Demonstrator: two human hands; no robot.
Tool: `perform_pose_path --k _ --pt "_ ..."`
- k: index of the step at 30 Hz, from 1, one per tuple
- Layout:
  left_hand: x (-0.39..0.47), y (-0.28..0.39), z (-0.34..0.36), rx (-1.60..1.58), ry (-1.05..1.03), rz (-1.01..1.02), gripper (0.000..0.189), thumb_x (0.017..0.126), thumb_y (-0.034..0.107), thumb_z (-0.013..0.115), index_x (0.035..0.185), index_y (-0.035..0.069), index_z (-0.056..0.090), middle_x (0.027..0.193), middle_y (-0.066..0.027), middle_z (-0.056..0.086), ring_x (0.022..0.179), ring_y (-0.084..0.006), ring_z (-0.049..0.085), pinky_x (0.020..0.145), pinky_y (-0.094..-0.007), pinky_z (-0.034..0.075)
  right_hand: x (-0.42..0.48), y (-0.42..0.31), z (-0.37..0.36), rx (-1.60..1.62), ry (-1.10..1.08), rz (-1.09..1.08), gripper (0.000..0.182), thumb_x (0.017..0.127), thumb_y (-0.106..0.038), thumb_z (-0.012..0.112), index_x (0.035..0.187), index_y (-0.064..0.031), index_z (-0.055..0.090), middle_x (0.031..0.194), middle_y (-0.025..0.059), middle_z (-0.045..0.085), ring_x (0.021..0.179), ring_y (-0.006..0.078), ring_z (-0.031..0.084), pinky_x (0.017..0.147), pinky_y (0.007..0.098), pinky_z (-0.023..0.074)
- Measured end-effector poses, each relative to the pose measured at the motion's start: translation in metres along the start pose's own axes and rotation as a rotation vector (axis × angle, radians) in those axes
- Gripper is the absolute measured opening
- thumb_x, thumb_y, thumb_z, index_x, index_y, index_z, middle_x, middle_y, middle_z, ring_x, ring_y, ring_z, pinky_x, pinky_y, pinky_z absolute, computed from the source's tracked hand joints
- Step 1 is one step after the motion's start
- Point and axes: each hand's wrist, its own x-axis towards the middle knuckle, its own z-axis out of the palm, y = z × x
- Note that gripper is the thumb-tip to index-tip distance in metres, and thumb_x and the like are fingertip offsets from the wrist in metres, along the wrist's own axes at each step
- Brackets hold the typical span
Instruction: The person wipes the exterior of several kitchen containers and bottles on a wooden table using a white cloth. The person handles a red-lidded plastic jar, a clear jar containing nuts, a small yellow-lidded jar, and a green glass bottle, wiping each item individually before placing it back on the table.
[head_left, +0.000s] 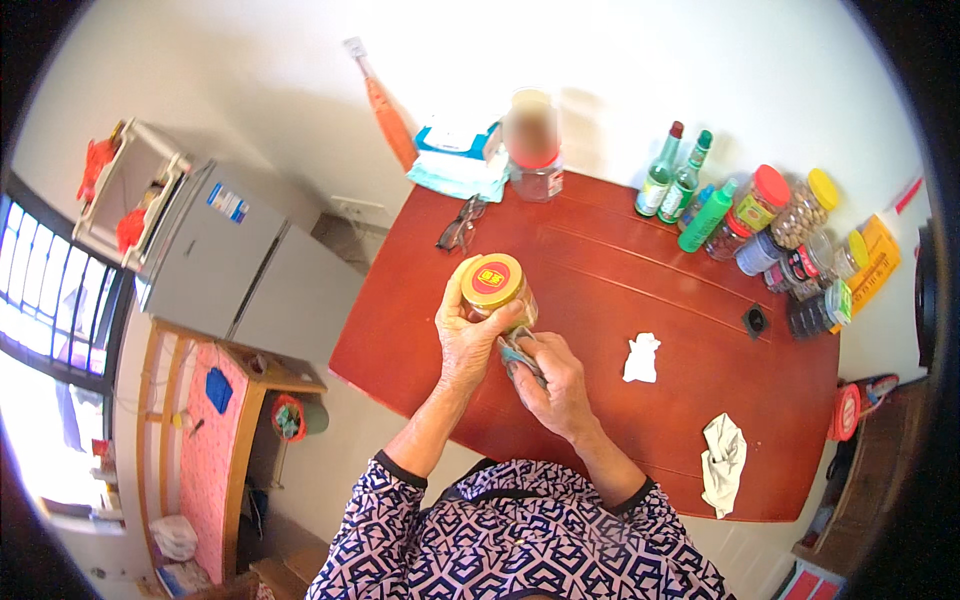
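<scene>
Over the red-brown wooden table (570, 300), my left hand (465, 337) grips a glass jar (528, 308) with a gold and red lid (492, 280), tilted so the lid faces up toward me. My right hand (553, 379) holds a crumpled grey-green cloth (522, 352) against the lower side of the jar. The jar's contents are mostly hidden by my fingers and the cloth. To the right of my hands, a crumpled white tissue (641, 358) lies on the table, and a twisted whitish cloth (724, 465) rests near the right front edge.
Eyeglasses (460, 225) lie near the left edge, below a wipes pack (456, 141) and a clear jar (537, 180). Green bottles (655, 187) and several lidded jars (760, 201) line the back right. A dark square item (756, 320) lies before them. A grey refrigerator (225, 255) stands left.
</scene>
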Motion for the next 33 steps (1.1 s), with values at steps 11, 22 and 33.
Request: perform_pose_path --k 11,22,33 --pt "0.104 -0.108 0.066 0.208 -0.203 0.012 0.067 0.067 0.003 0.081 0.125 0.002 0.048 0.116 -0.0079 0.05 0.103 -0.0164 0.057 0.085 -0.0308 0.053 0.046 0.113 -0.021 -0.148 0.184 0.326 0.025 0.085 -0.013 0.059 0.105 0.0024 0.062 0.089 0.0176 0.063 0.082 0.0315 0.059 0.073 0.0395 0.0467" --pt "0.171 -0.177 0.125 0.578 0.027 0.027 0.074 0.06 0.015 0.086 0.125 0.005 0.052 0.119 -0.0113 0.042 0.11 -0.023 0.051 0.095 -0.0359 0.046 0.1 0.213 -0.052 -0.171 0.216 0.435 0.025 0.086 -0.014 0.056 0.104 0.0015 0.063 0.095 0.0224 0.064 0.091 0.0394 0.059 0.078 0.0459 0.0454" --pt "0.209 -0.208 0.144 0.623 0.173 0.105 0.079 0.059 0.021 0.085 0.128 0.01 0.049 0.124 -0.016 0.044 0.119 -0.0359 0.041 0.101 -0.0459 0.037 0.132 0.267 -0.06 -0.23 0.153 0.408 0.026 0.087 -0.015 0.056 0.108 0.0002 0.061 0.102 0.0224 0.064 0.096 0.0393 0.058 0.083 0.0456 0.0434"
